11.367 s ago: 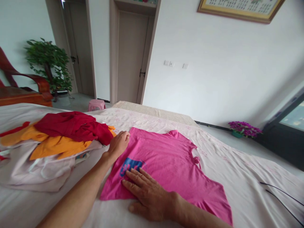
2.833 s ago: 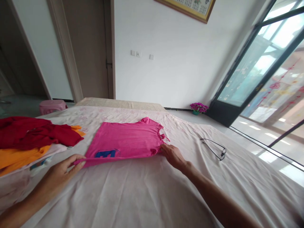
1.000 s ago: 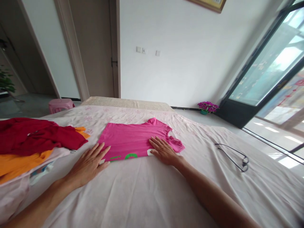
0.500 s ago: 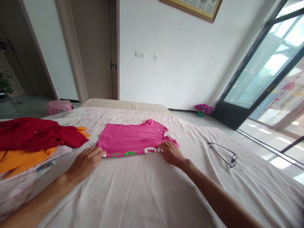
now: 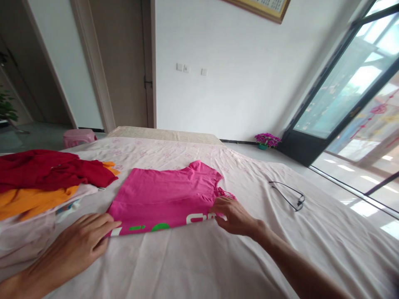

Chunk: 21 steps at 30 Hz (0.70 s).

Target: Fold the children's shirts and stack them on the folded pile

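A pink T-shirt (image 5: 168,187) lies folded on the bed sheet, with white and green print along its near fold. My left hand (image 5: 84,236) grips the near left corner, fingers on top and thumb toward the edge. At the near right, by the neckline, my right hand (image 5: 230,214) pinches the same fold between thumb and fingers. The fingertips of both hands are partly hidden by the cloth.
To the left lies a heap of clothes, with a dark red garment (image 5: 46,168) over an orange one (image 5: 37,199). Black-framed glasses (image 5: 291,195) rest on the sheet (image 5: 174,265) at right. A pink stool (image 5: 79,137) stands beyond the bed.
Both hands have drawn the shirt's near fold toward me, and more of the shirt lies spread behind it. My left hand has also shifted left. The view has tilted slightly.
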### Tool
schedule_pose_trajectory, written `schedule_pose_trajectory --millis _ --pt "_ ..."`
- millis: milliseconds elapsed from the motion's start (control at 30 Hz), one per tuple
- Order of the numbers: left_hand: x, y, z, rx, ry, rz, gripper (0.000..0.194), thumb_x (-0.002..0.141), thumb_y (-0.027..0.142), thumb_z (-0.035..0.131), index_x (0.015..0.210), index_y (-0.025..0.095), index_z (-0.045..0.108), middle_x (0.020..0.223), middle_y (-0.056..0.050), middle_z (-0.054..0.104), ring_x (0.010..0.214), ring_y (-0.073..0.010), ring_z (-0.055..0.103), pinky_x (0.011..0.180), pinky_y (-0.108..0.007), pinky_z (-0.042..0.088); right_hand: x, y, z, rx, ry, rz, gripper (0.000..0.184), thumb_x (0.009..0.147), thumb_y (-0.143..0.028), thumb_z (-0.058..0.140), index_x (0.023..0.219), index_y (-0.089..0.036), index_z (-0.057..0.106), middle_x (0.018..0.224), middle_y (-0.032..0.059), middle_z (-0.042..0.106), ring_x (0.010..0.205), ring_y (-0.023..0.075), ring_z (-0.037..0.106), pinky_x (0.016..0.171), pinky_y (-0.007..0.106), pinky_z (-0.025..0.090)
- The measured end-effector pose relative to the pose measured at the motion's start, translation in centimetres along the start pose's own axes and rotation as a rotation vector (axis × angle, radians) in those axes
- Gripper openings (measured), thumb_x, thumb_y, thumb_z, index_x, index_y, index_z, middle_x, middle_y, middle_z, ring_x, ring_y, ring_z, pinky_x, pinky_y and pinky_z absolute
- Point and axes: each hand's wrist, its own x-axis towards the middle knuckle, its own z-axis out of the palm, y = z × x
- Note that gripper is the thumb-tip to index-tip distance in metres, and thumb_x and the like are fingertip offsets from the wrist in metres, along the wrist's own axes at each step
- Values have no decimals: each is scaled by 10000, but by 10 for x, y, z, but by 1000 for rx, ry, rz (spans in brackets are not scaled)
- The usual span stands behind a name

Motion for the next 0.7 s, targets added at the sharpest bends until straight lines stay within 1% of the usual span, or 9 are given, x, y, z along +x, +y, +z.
schedule_pose_trajectory --millis 67,167,233,333,433,500,567,633,700 --pt "9 9 -3 -50 -21 -107 292 798 386 619 1073 342 707 1074 16 727 1010 -234 664 898 -349 517 9 4 -2 75 52 109 256 908 -231 485 1028 -239 711 961 66 690 863 195 607 781 301 460" --pt "43 29 -6 -171 -64 -183 340 906 490 483 1102 326 707 1154 23 717 1108 -211 645 985 -330 499 38 19 1 139 184 274 286 941 -261 455 1031 -205 720 949 67 712 808 179 636 734 287 476" --pt "68 43 -2 -221 -66 -149 387 951 458 410 1163 292 689 1232 3 688 1186 -194 606 1040 -325 468 57 27 5 180 206 285 277 915 -223 483 1055 -188 720 960 63 718 810 169 645 721 271 477" --pt "90 57 17 -184 -47 -69 456 957 439 409 1326 239 587 1390 -44 583 1322 -216 493 1124 -387 391 74 30 10 233 93 210 321 855 -183 553 1143 -182 696 997 65 715 823 160 646 692 249 477" --pt "90 58 43 -96 -71 -62 544 943 487 427 1421 232 485 1487 -78 472 1388 -264 409 1146 -467 345 71 19 9 213 -9 104 318 794 -138 611 1089 -199 713 978 48 712 825 156 632 697 242 472" --pt "84 55 56 -54 -81 -72 569 943 512 413 1448 250 444 1516 -86 429 1403 -275 384 1146 -485 330 60 8 7 178 -2 10 259 797 -122 610 1009 -214 726 946 33 708 853 158 620 752 256 467" --pt "78 52 63 -26 -76 -70 577 947 521 402 1468 274 406 1533 -84 402 1412 -271 368 1150 -485 312 48 -1 5 179 -10 -78 180 845 -170 601 962 -227 726 918 29 700 868 160 614 797 270 460" --pt "76 51 65 -8 -65 -66 577 948 519 402 1477 290 387 1542 -81 389 1416 -271 359 1153 -485 295 39 -4 5 214 -30 -89 169 909 -239 555 925 -224 723 885 33 689 843 154 614 782 264 461" --pt "75 52 65 1 -57 -65 575 949 514 399 1480 294 380 1547 -80 380 1418 -274 353 1151 -486 286 36 -1 6 250 -2 2 215 945 -276 510 981 -216 713 921 44 683 815 145 619 730 245 466"
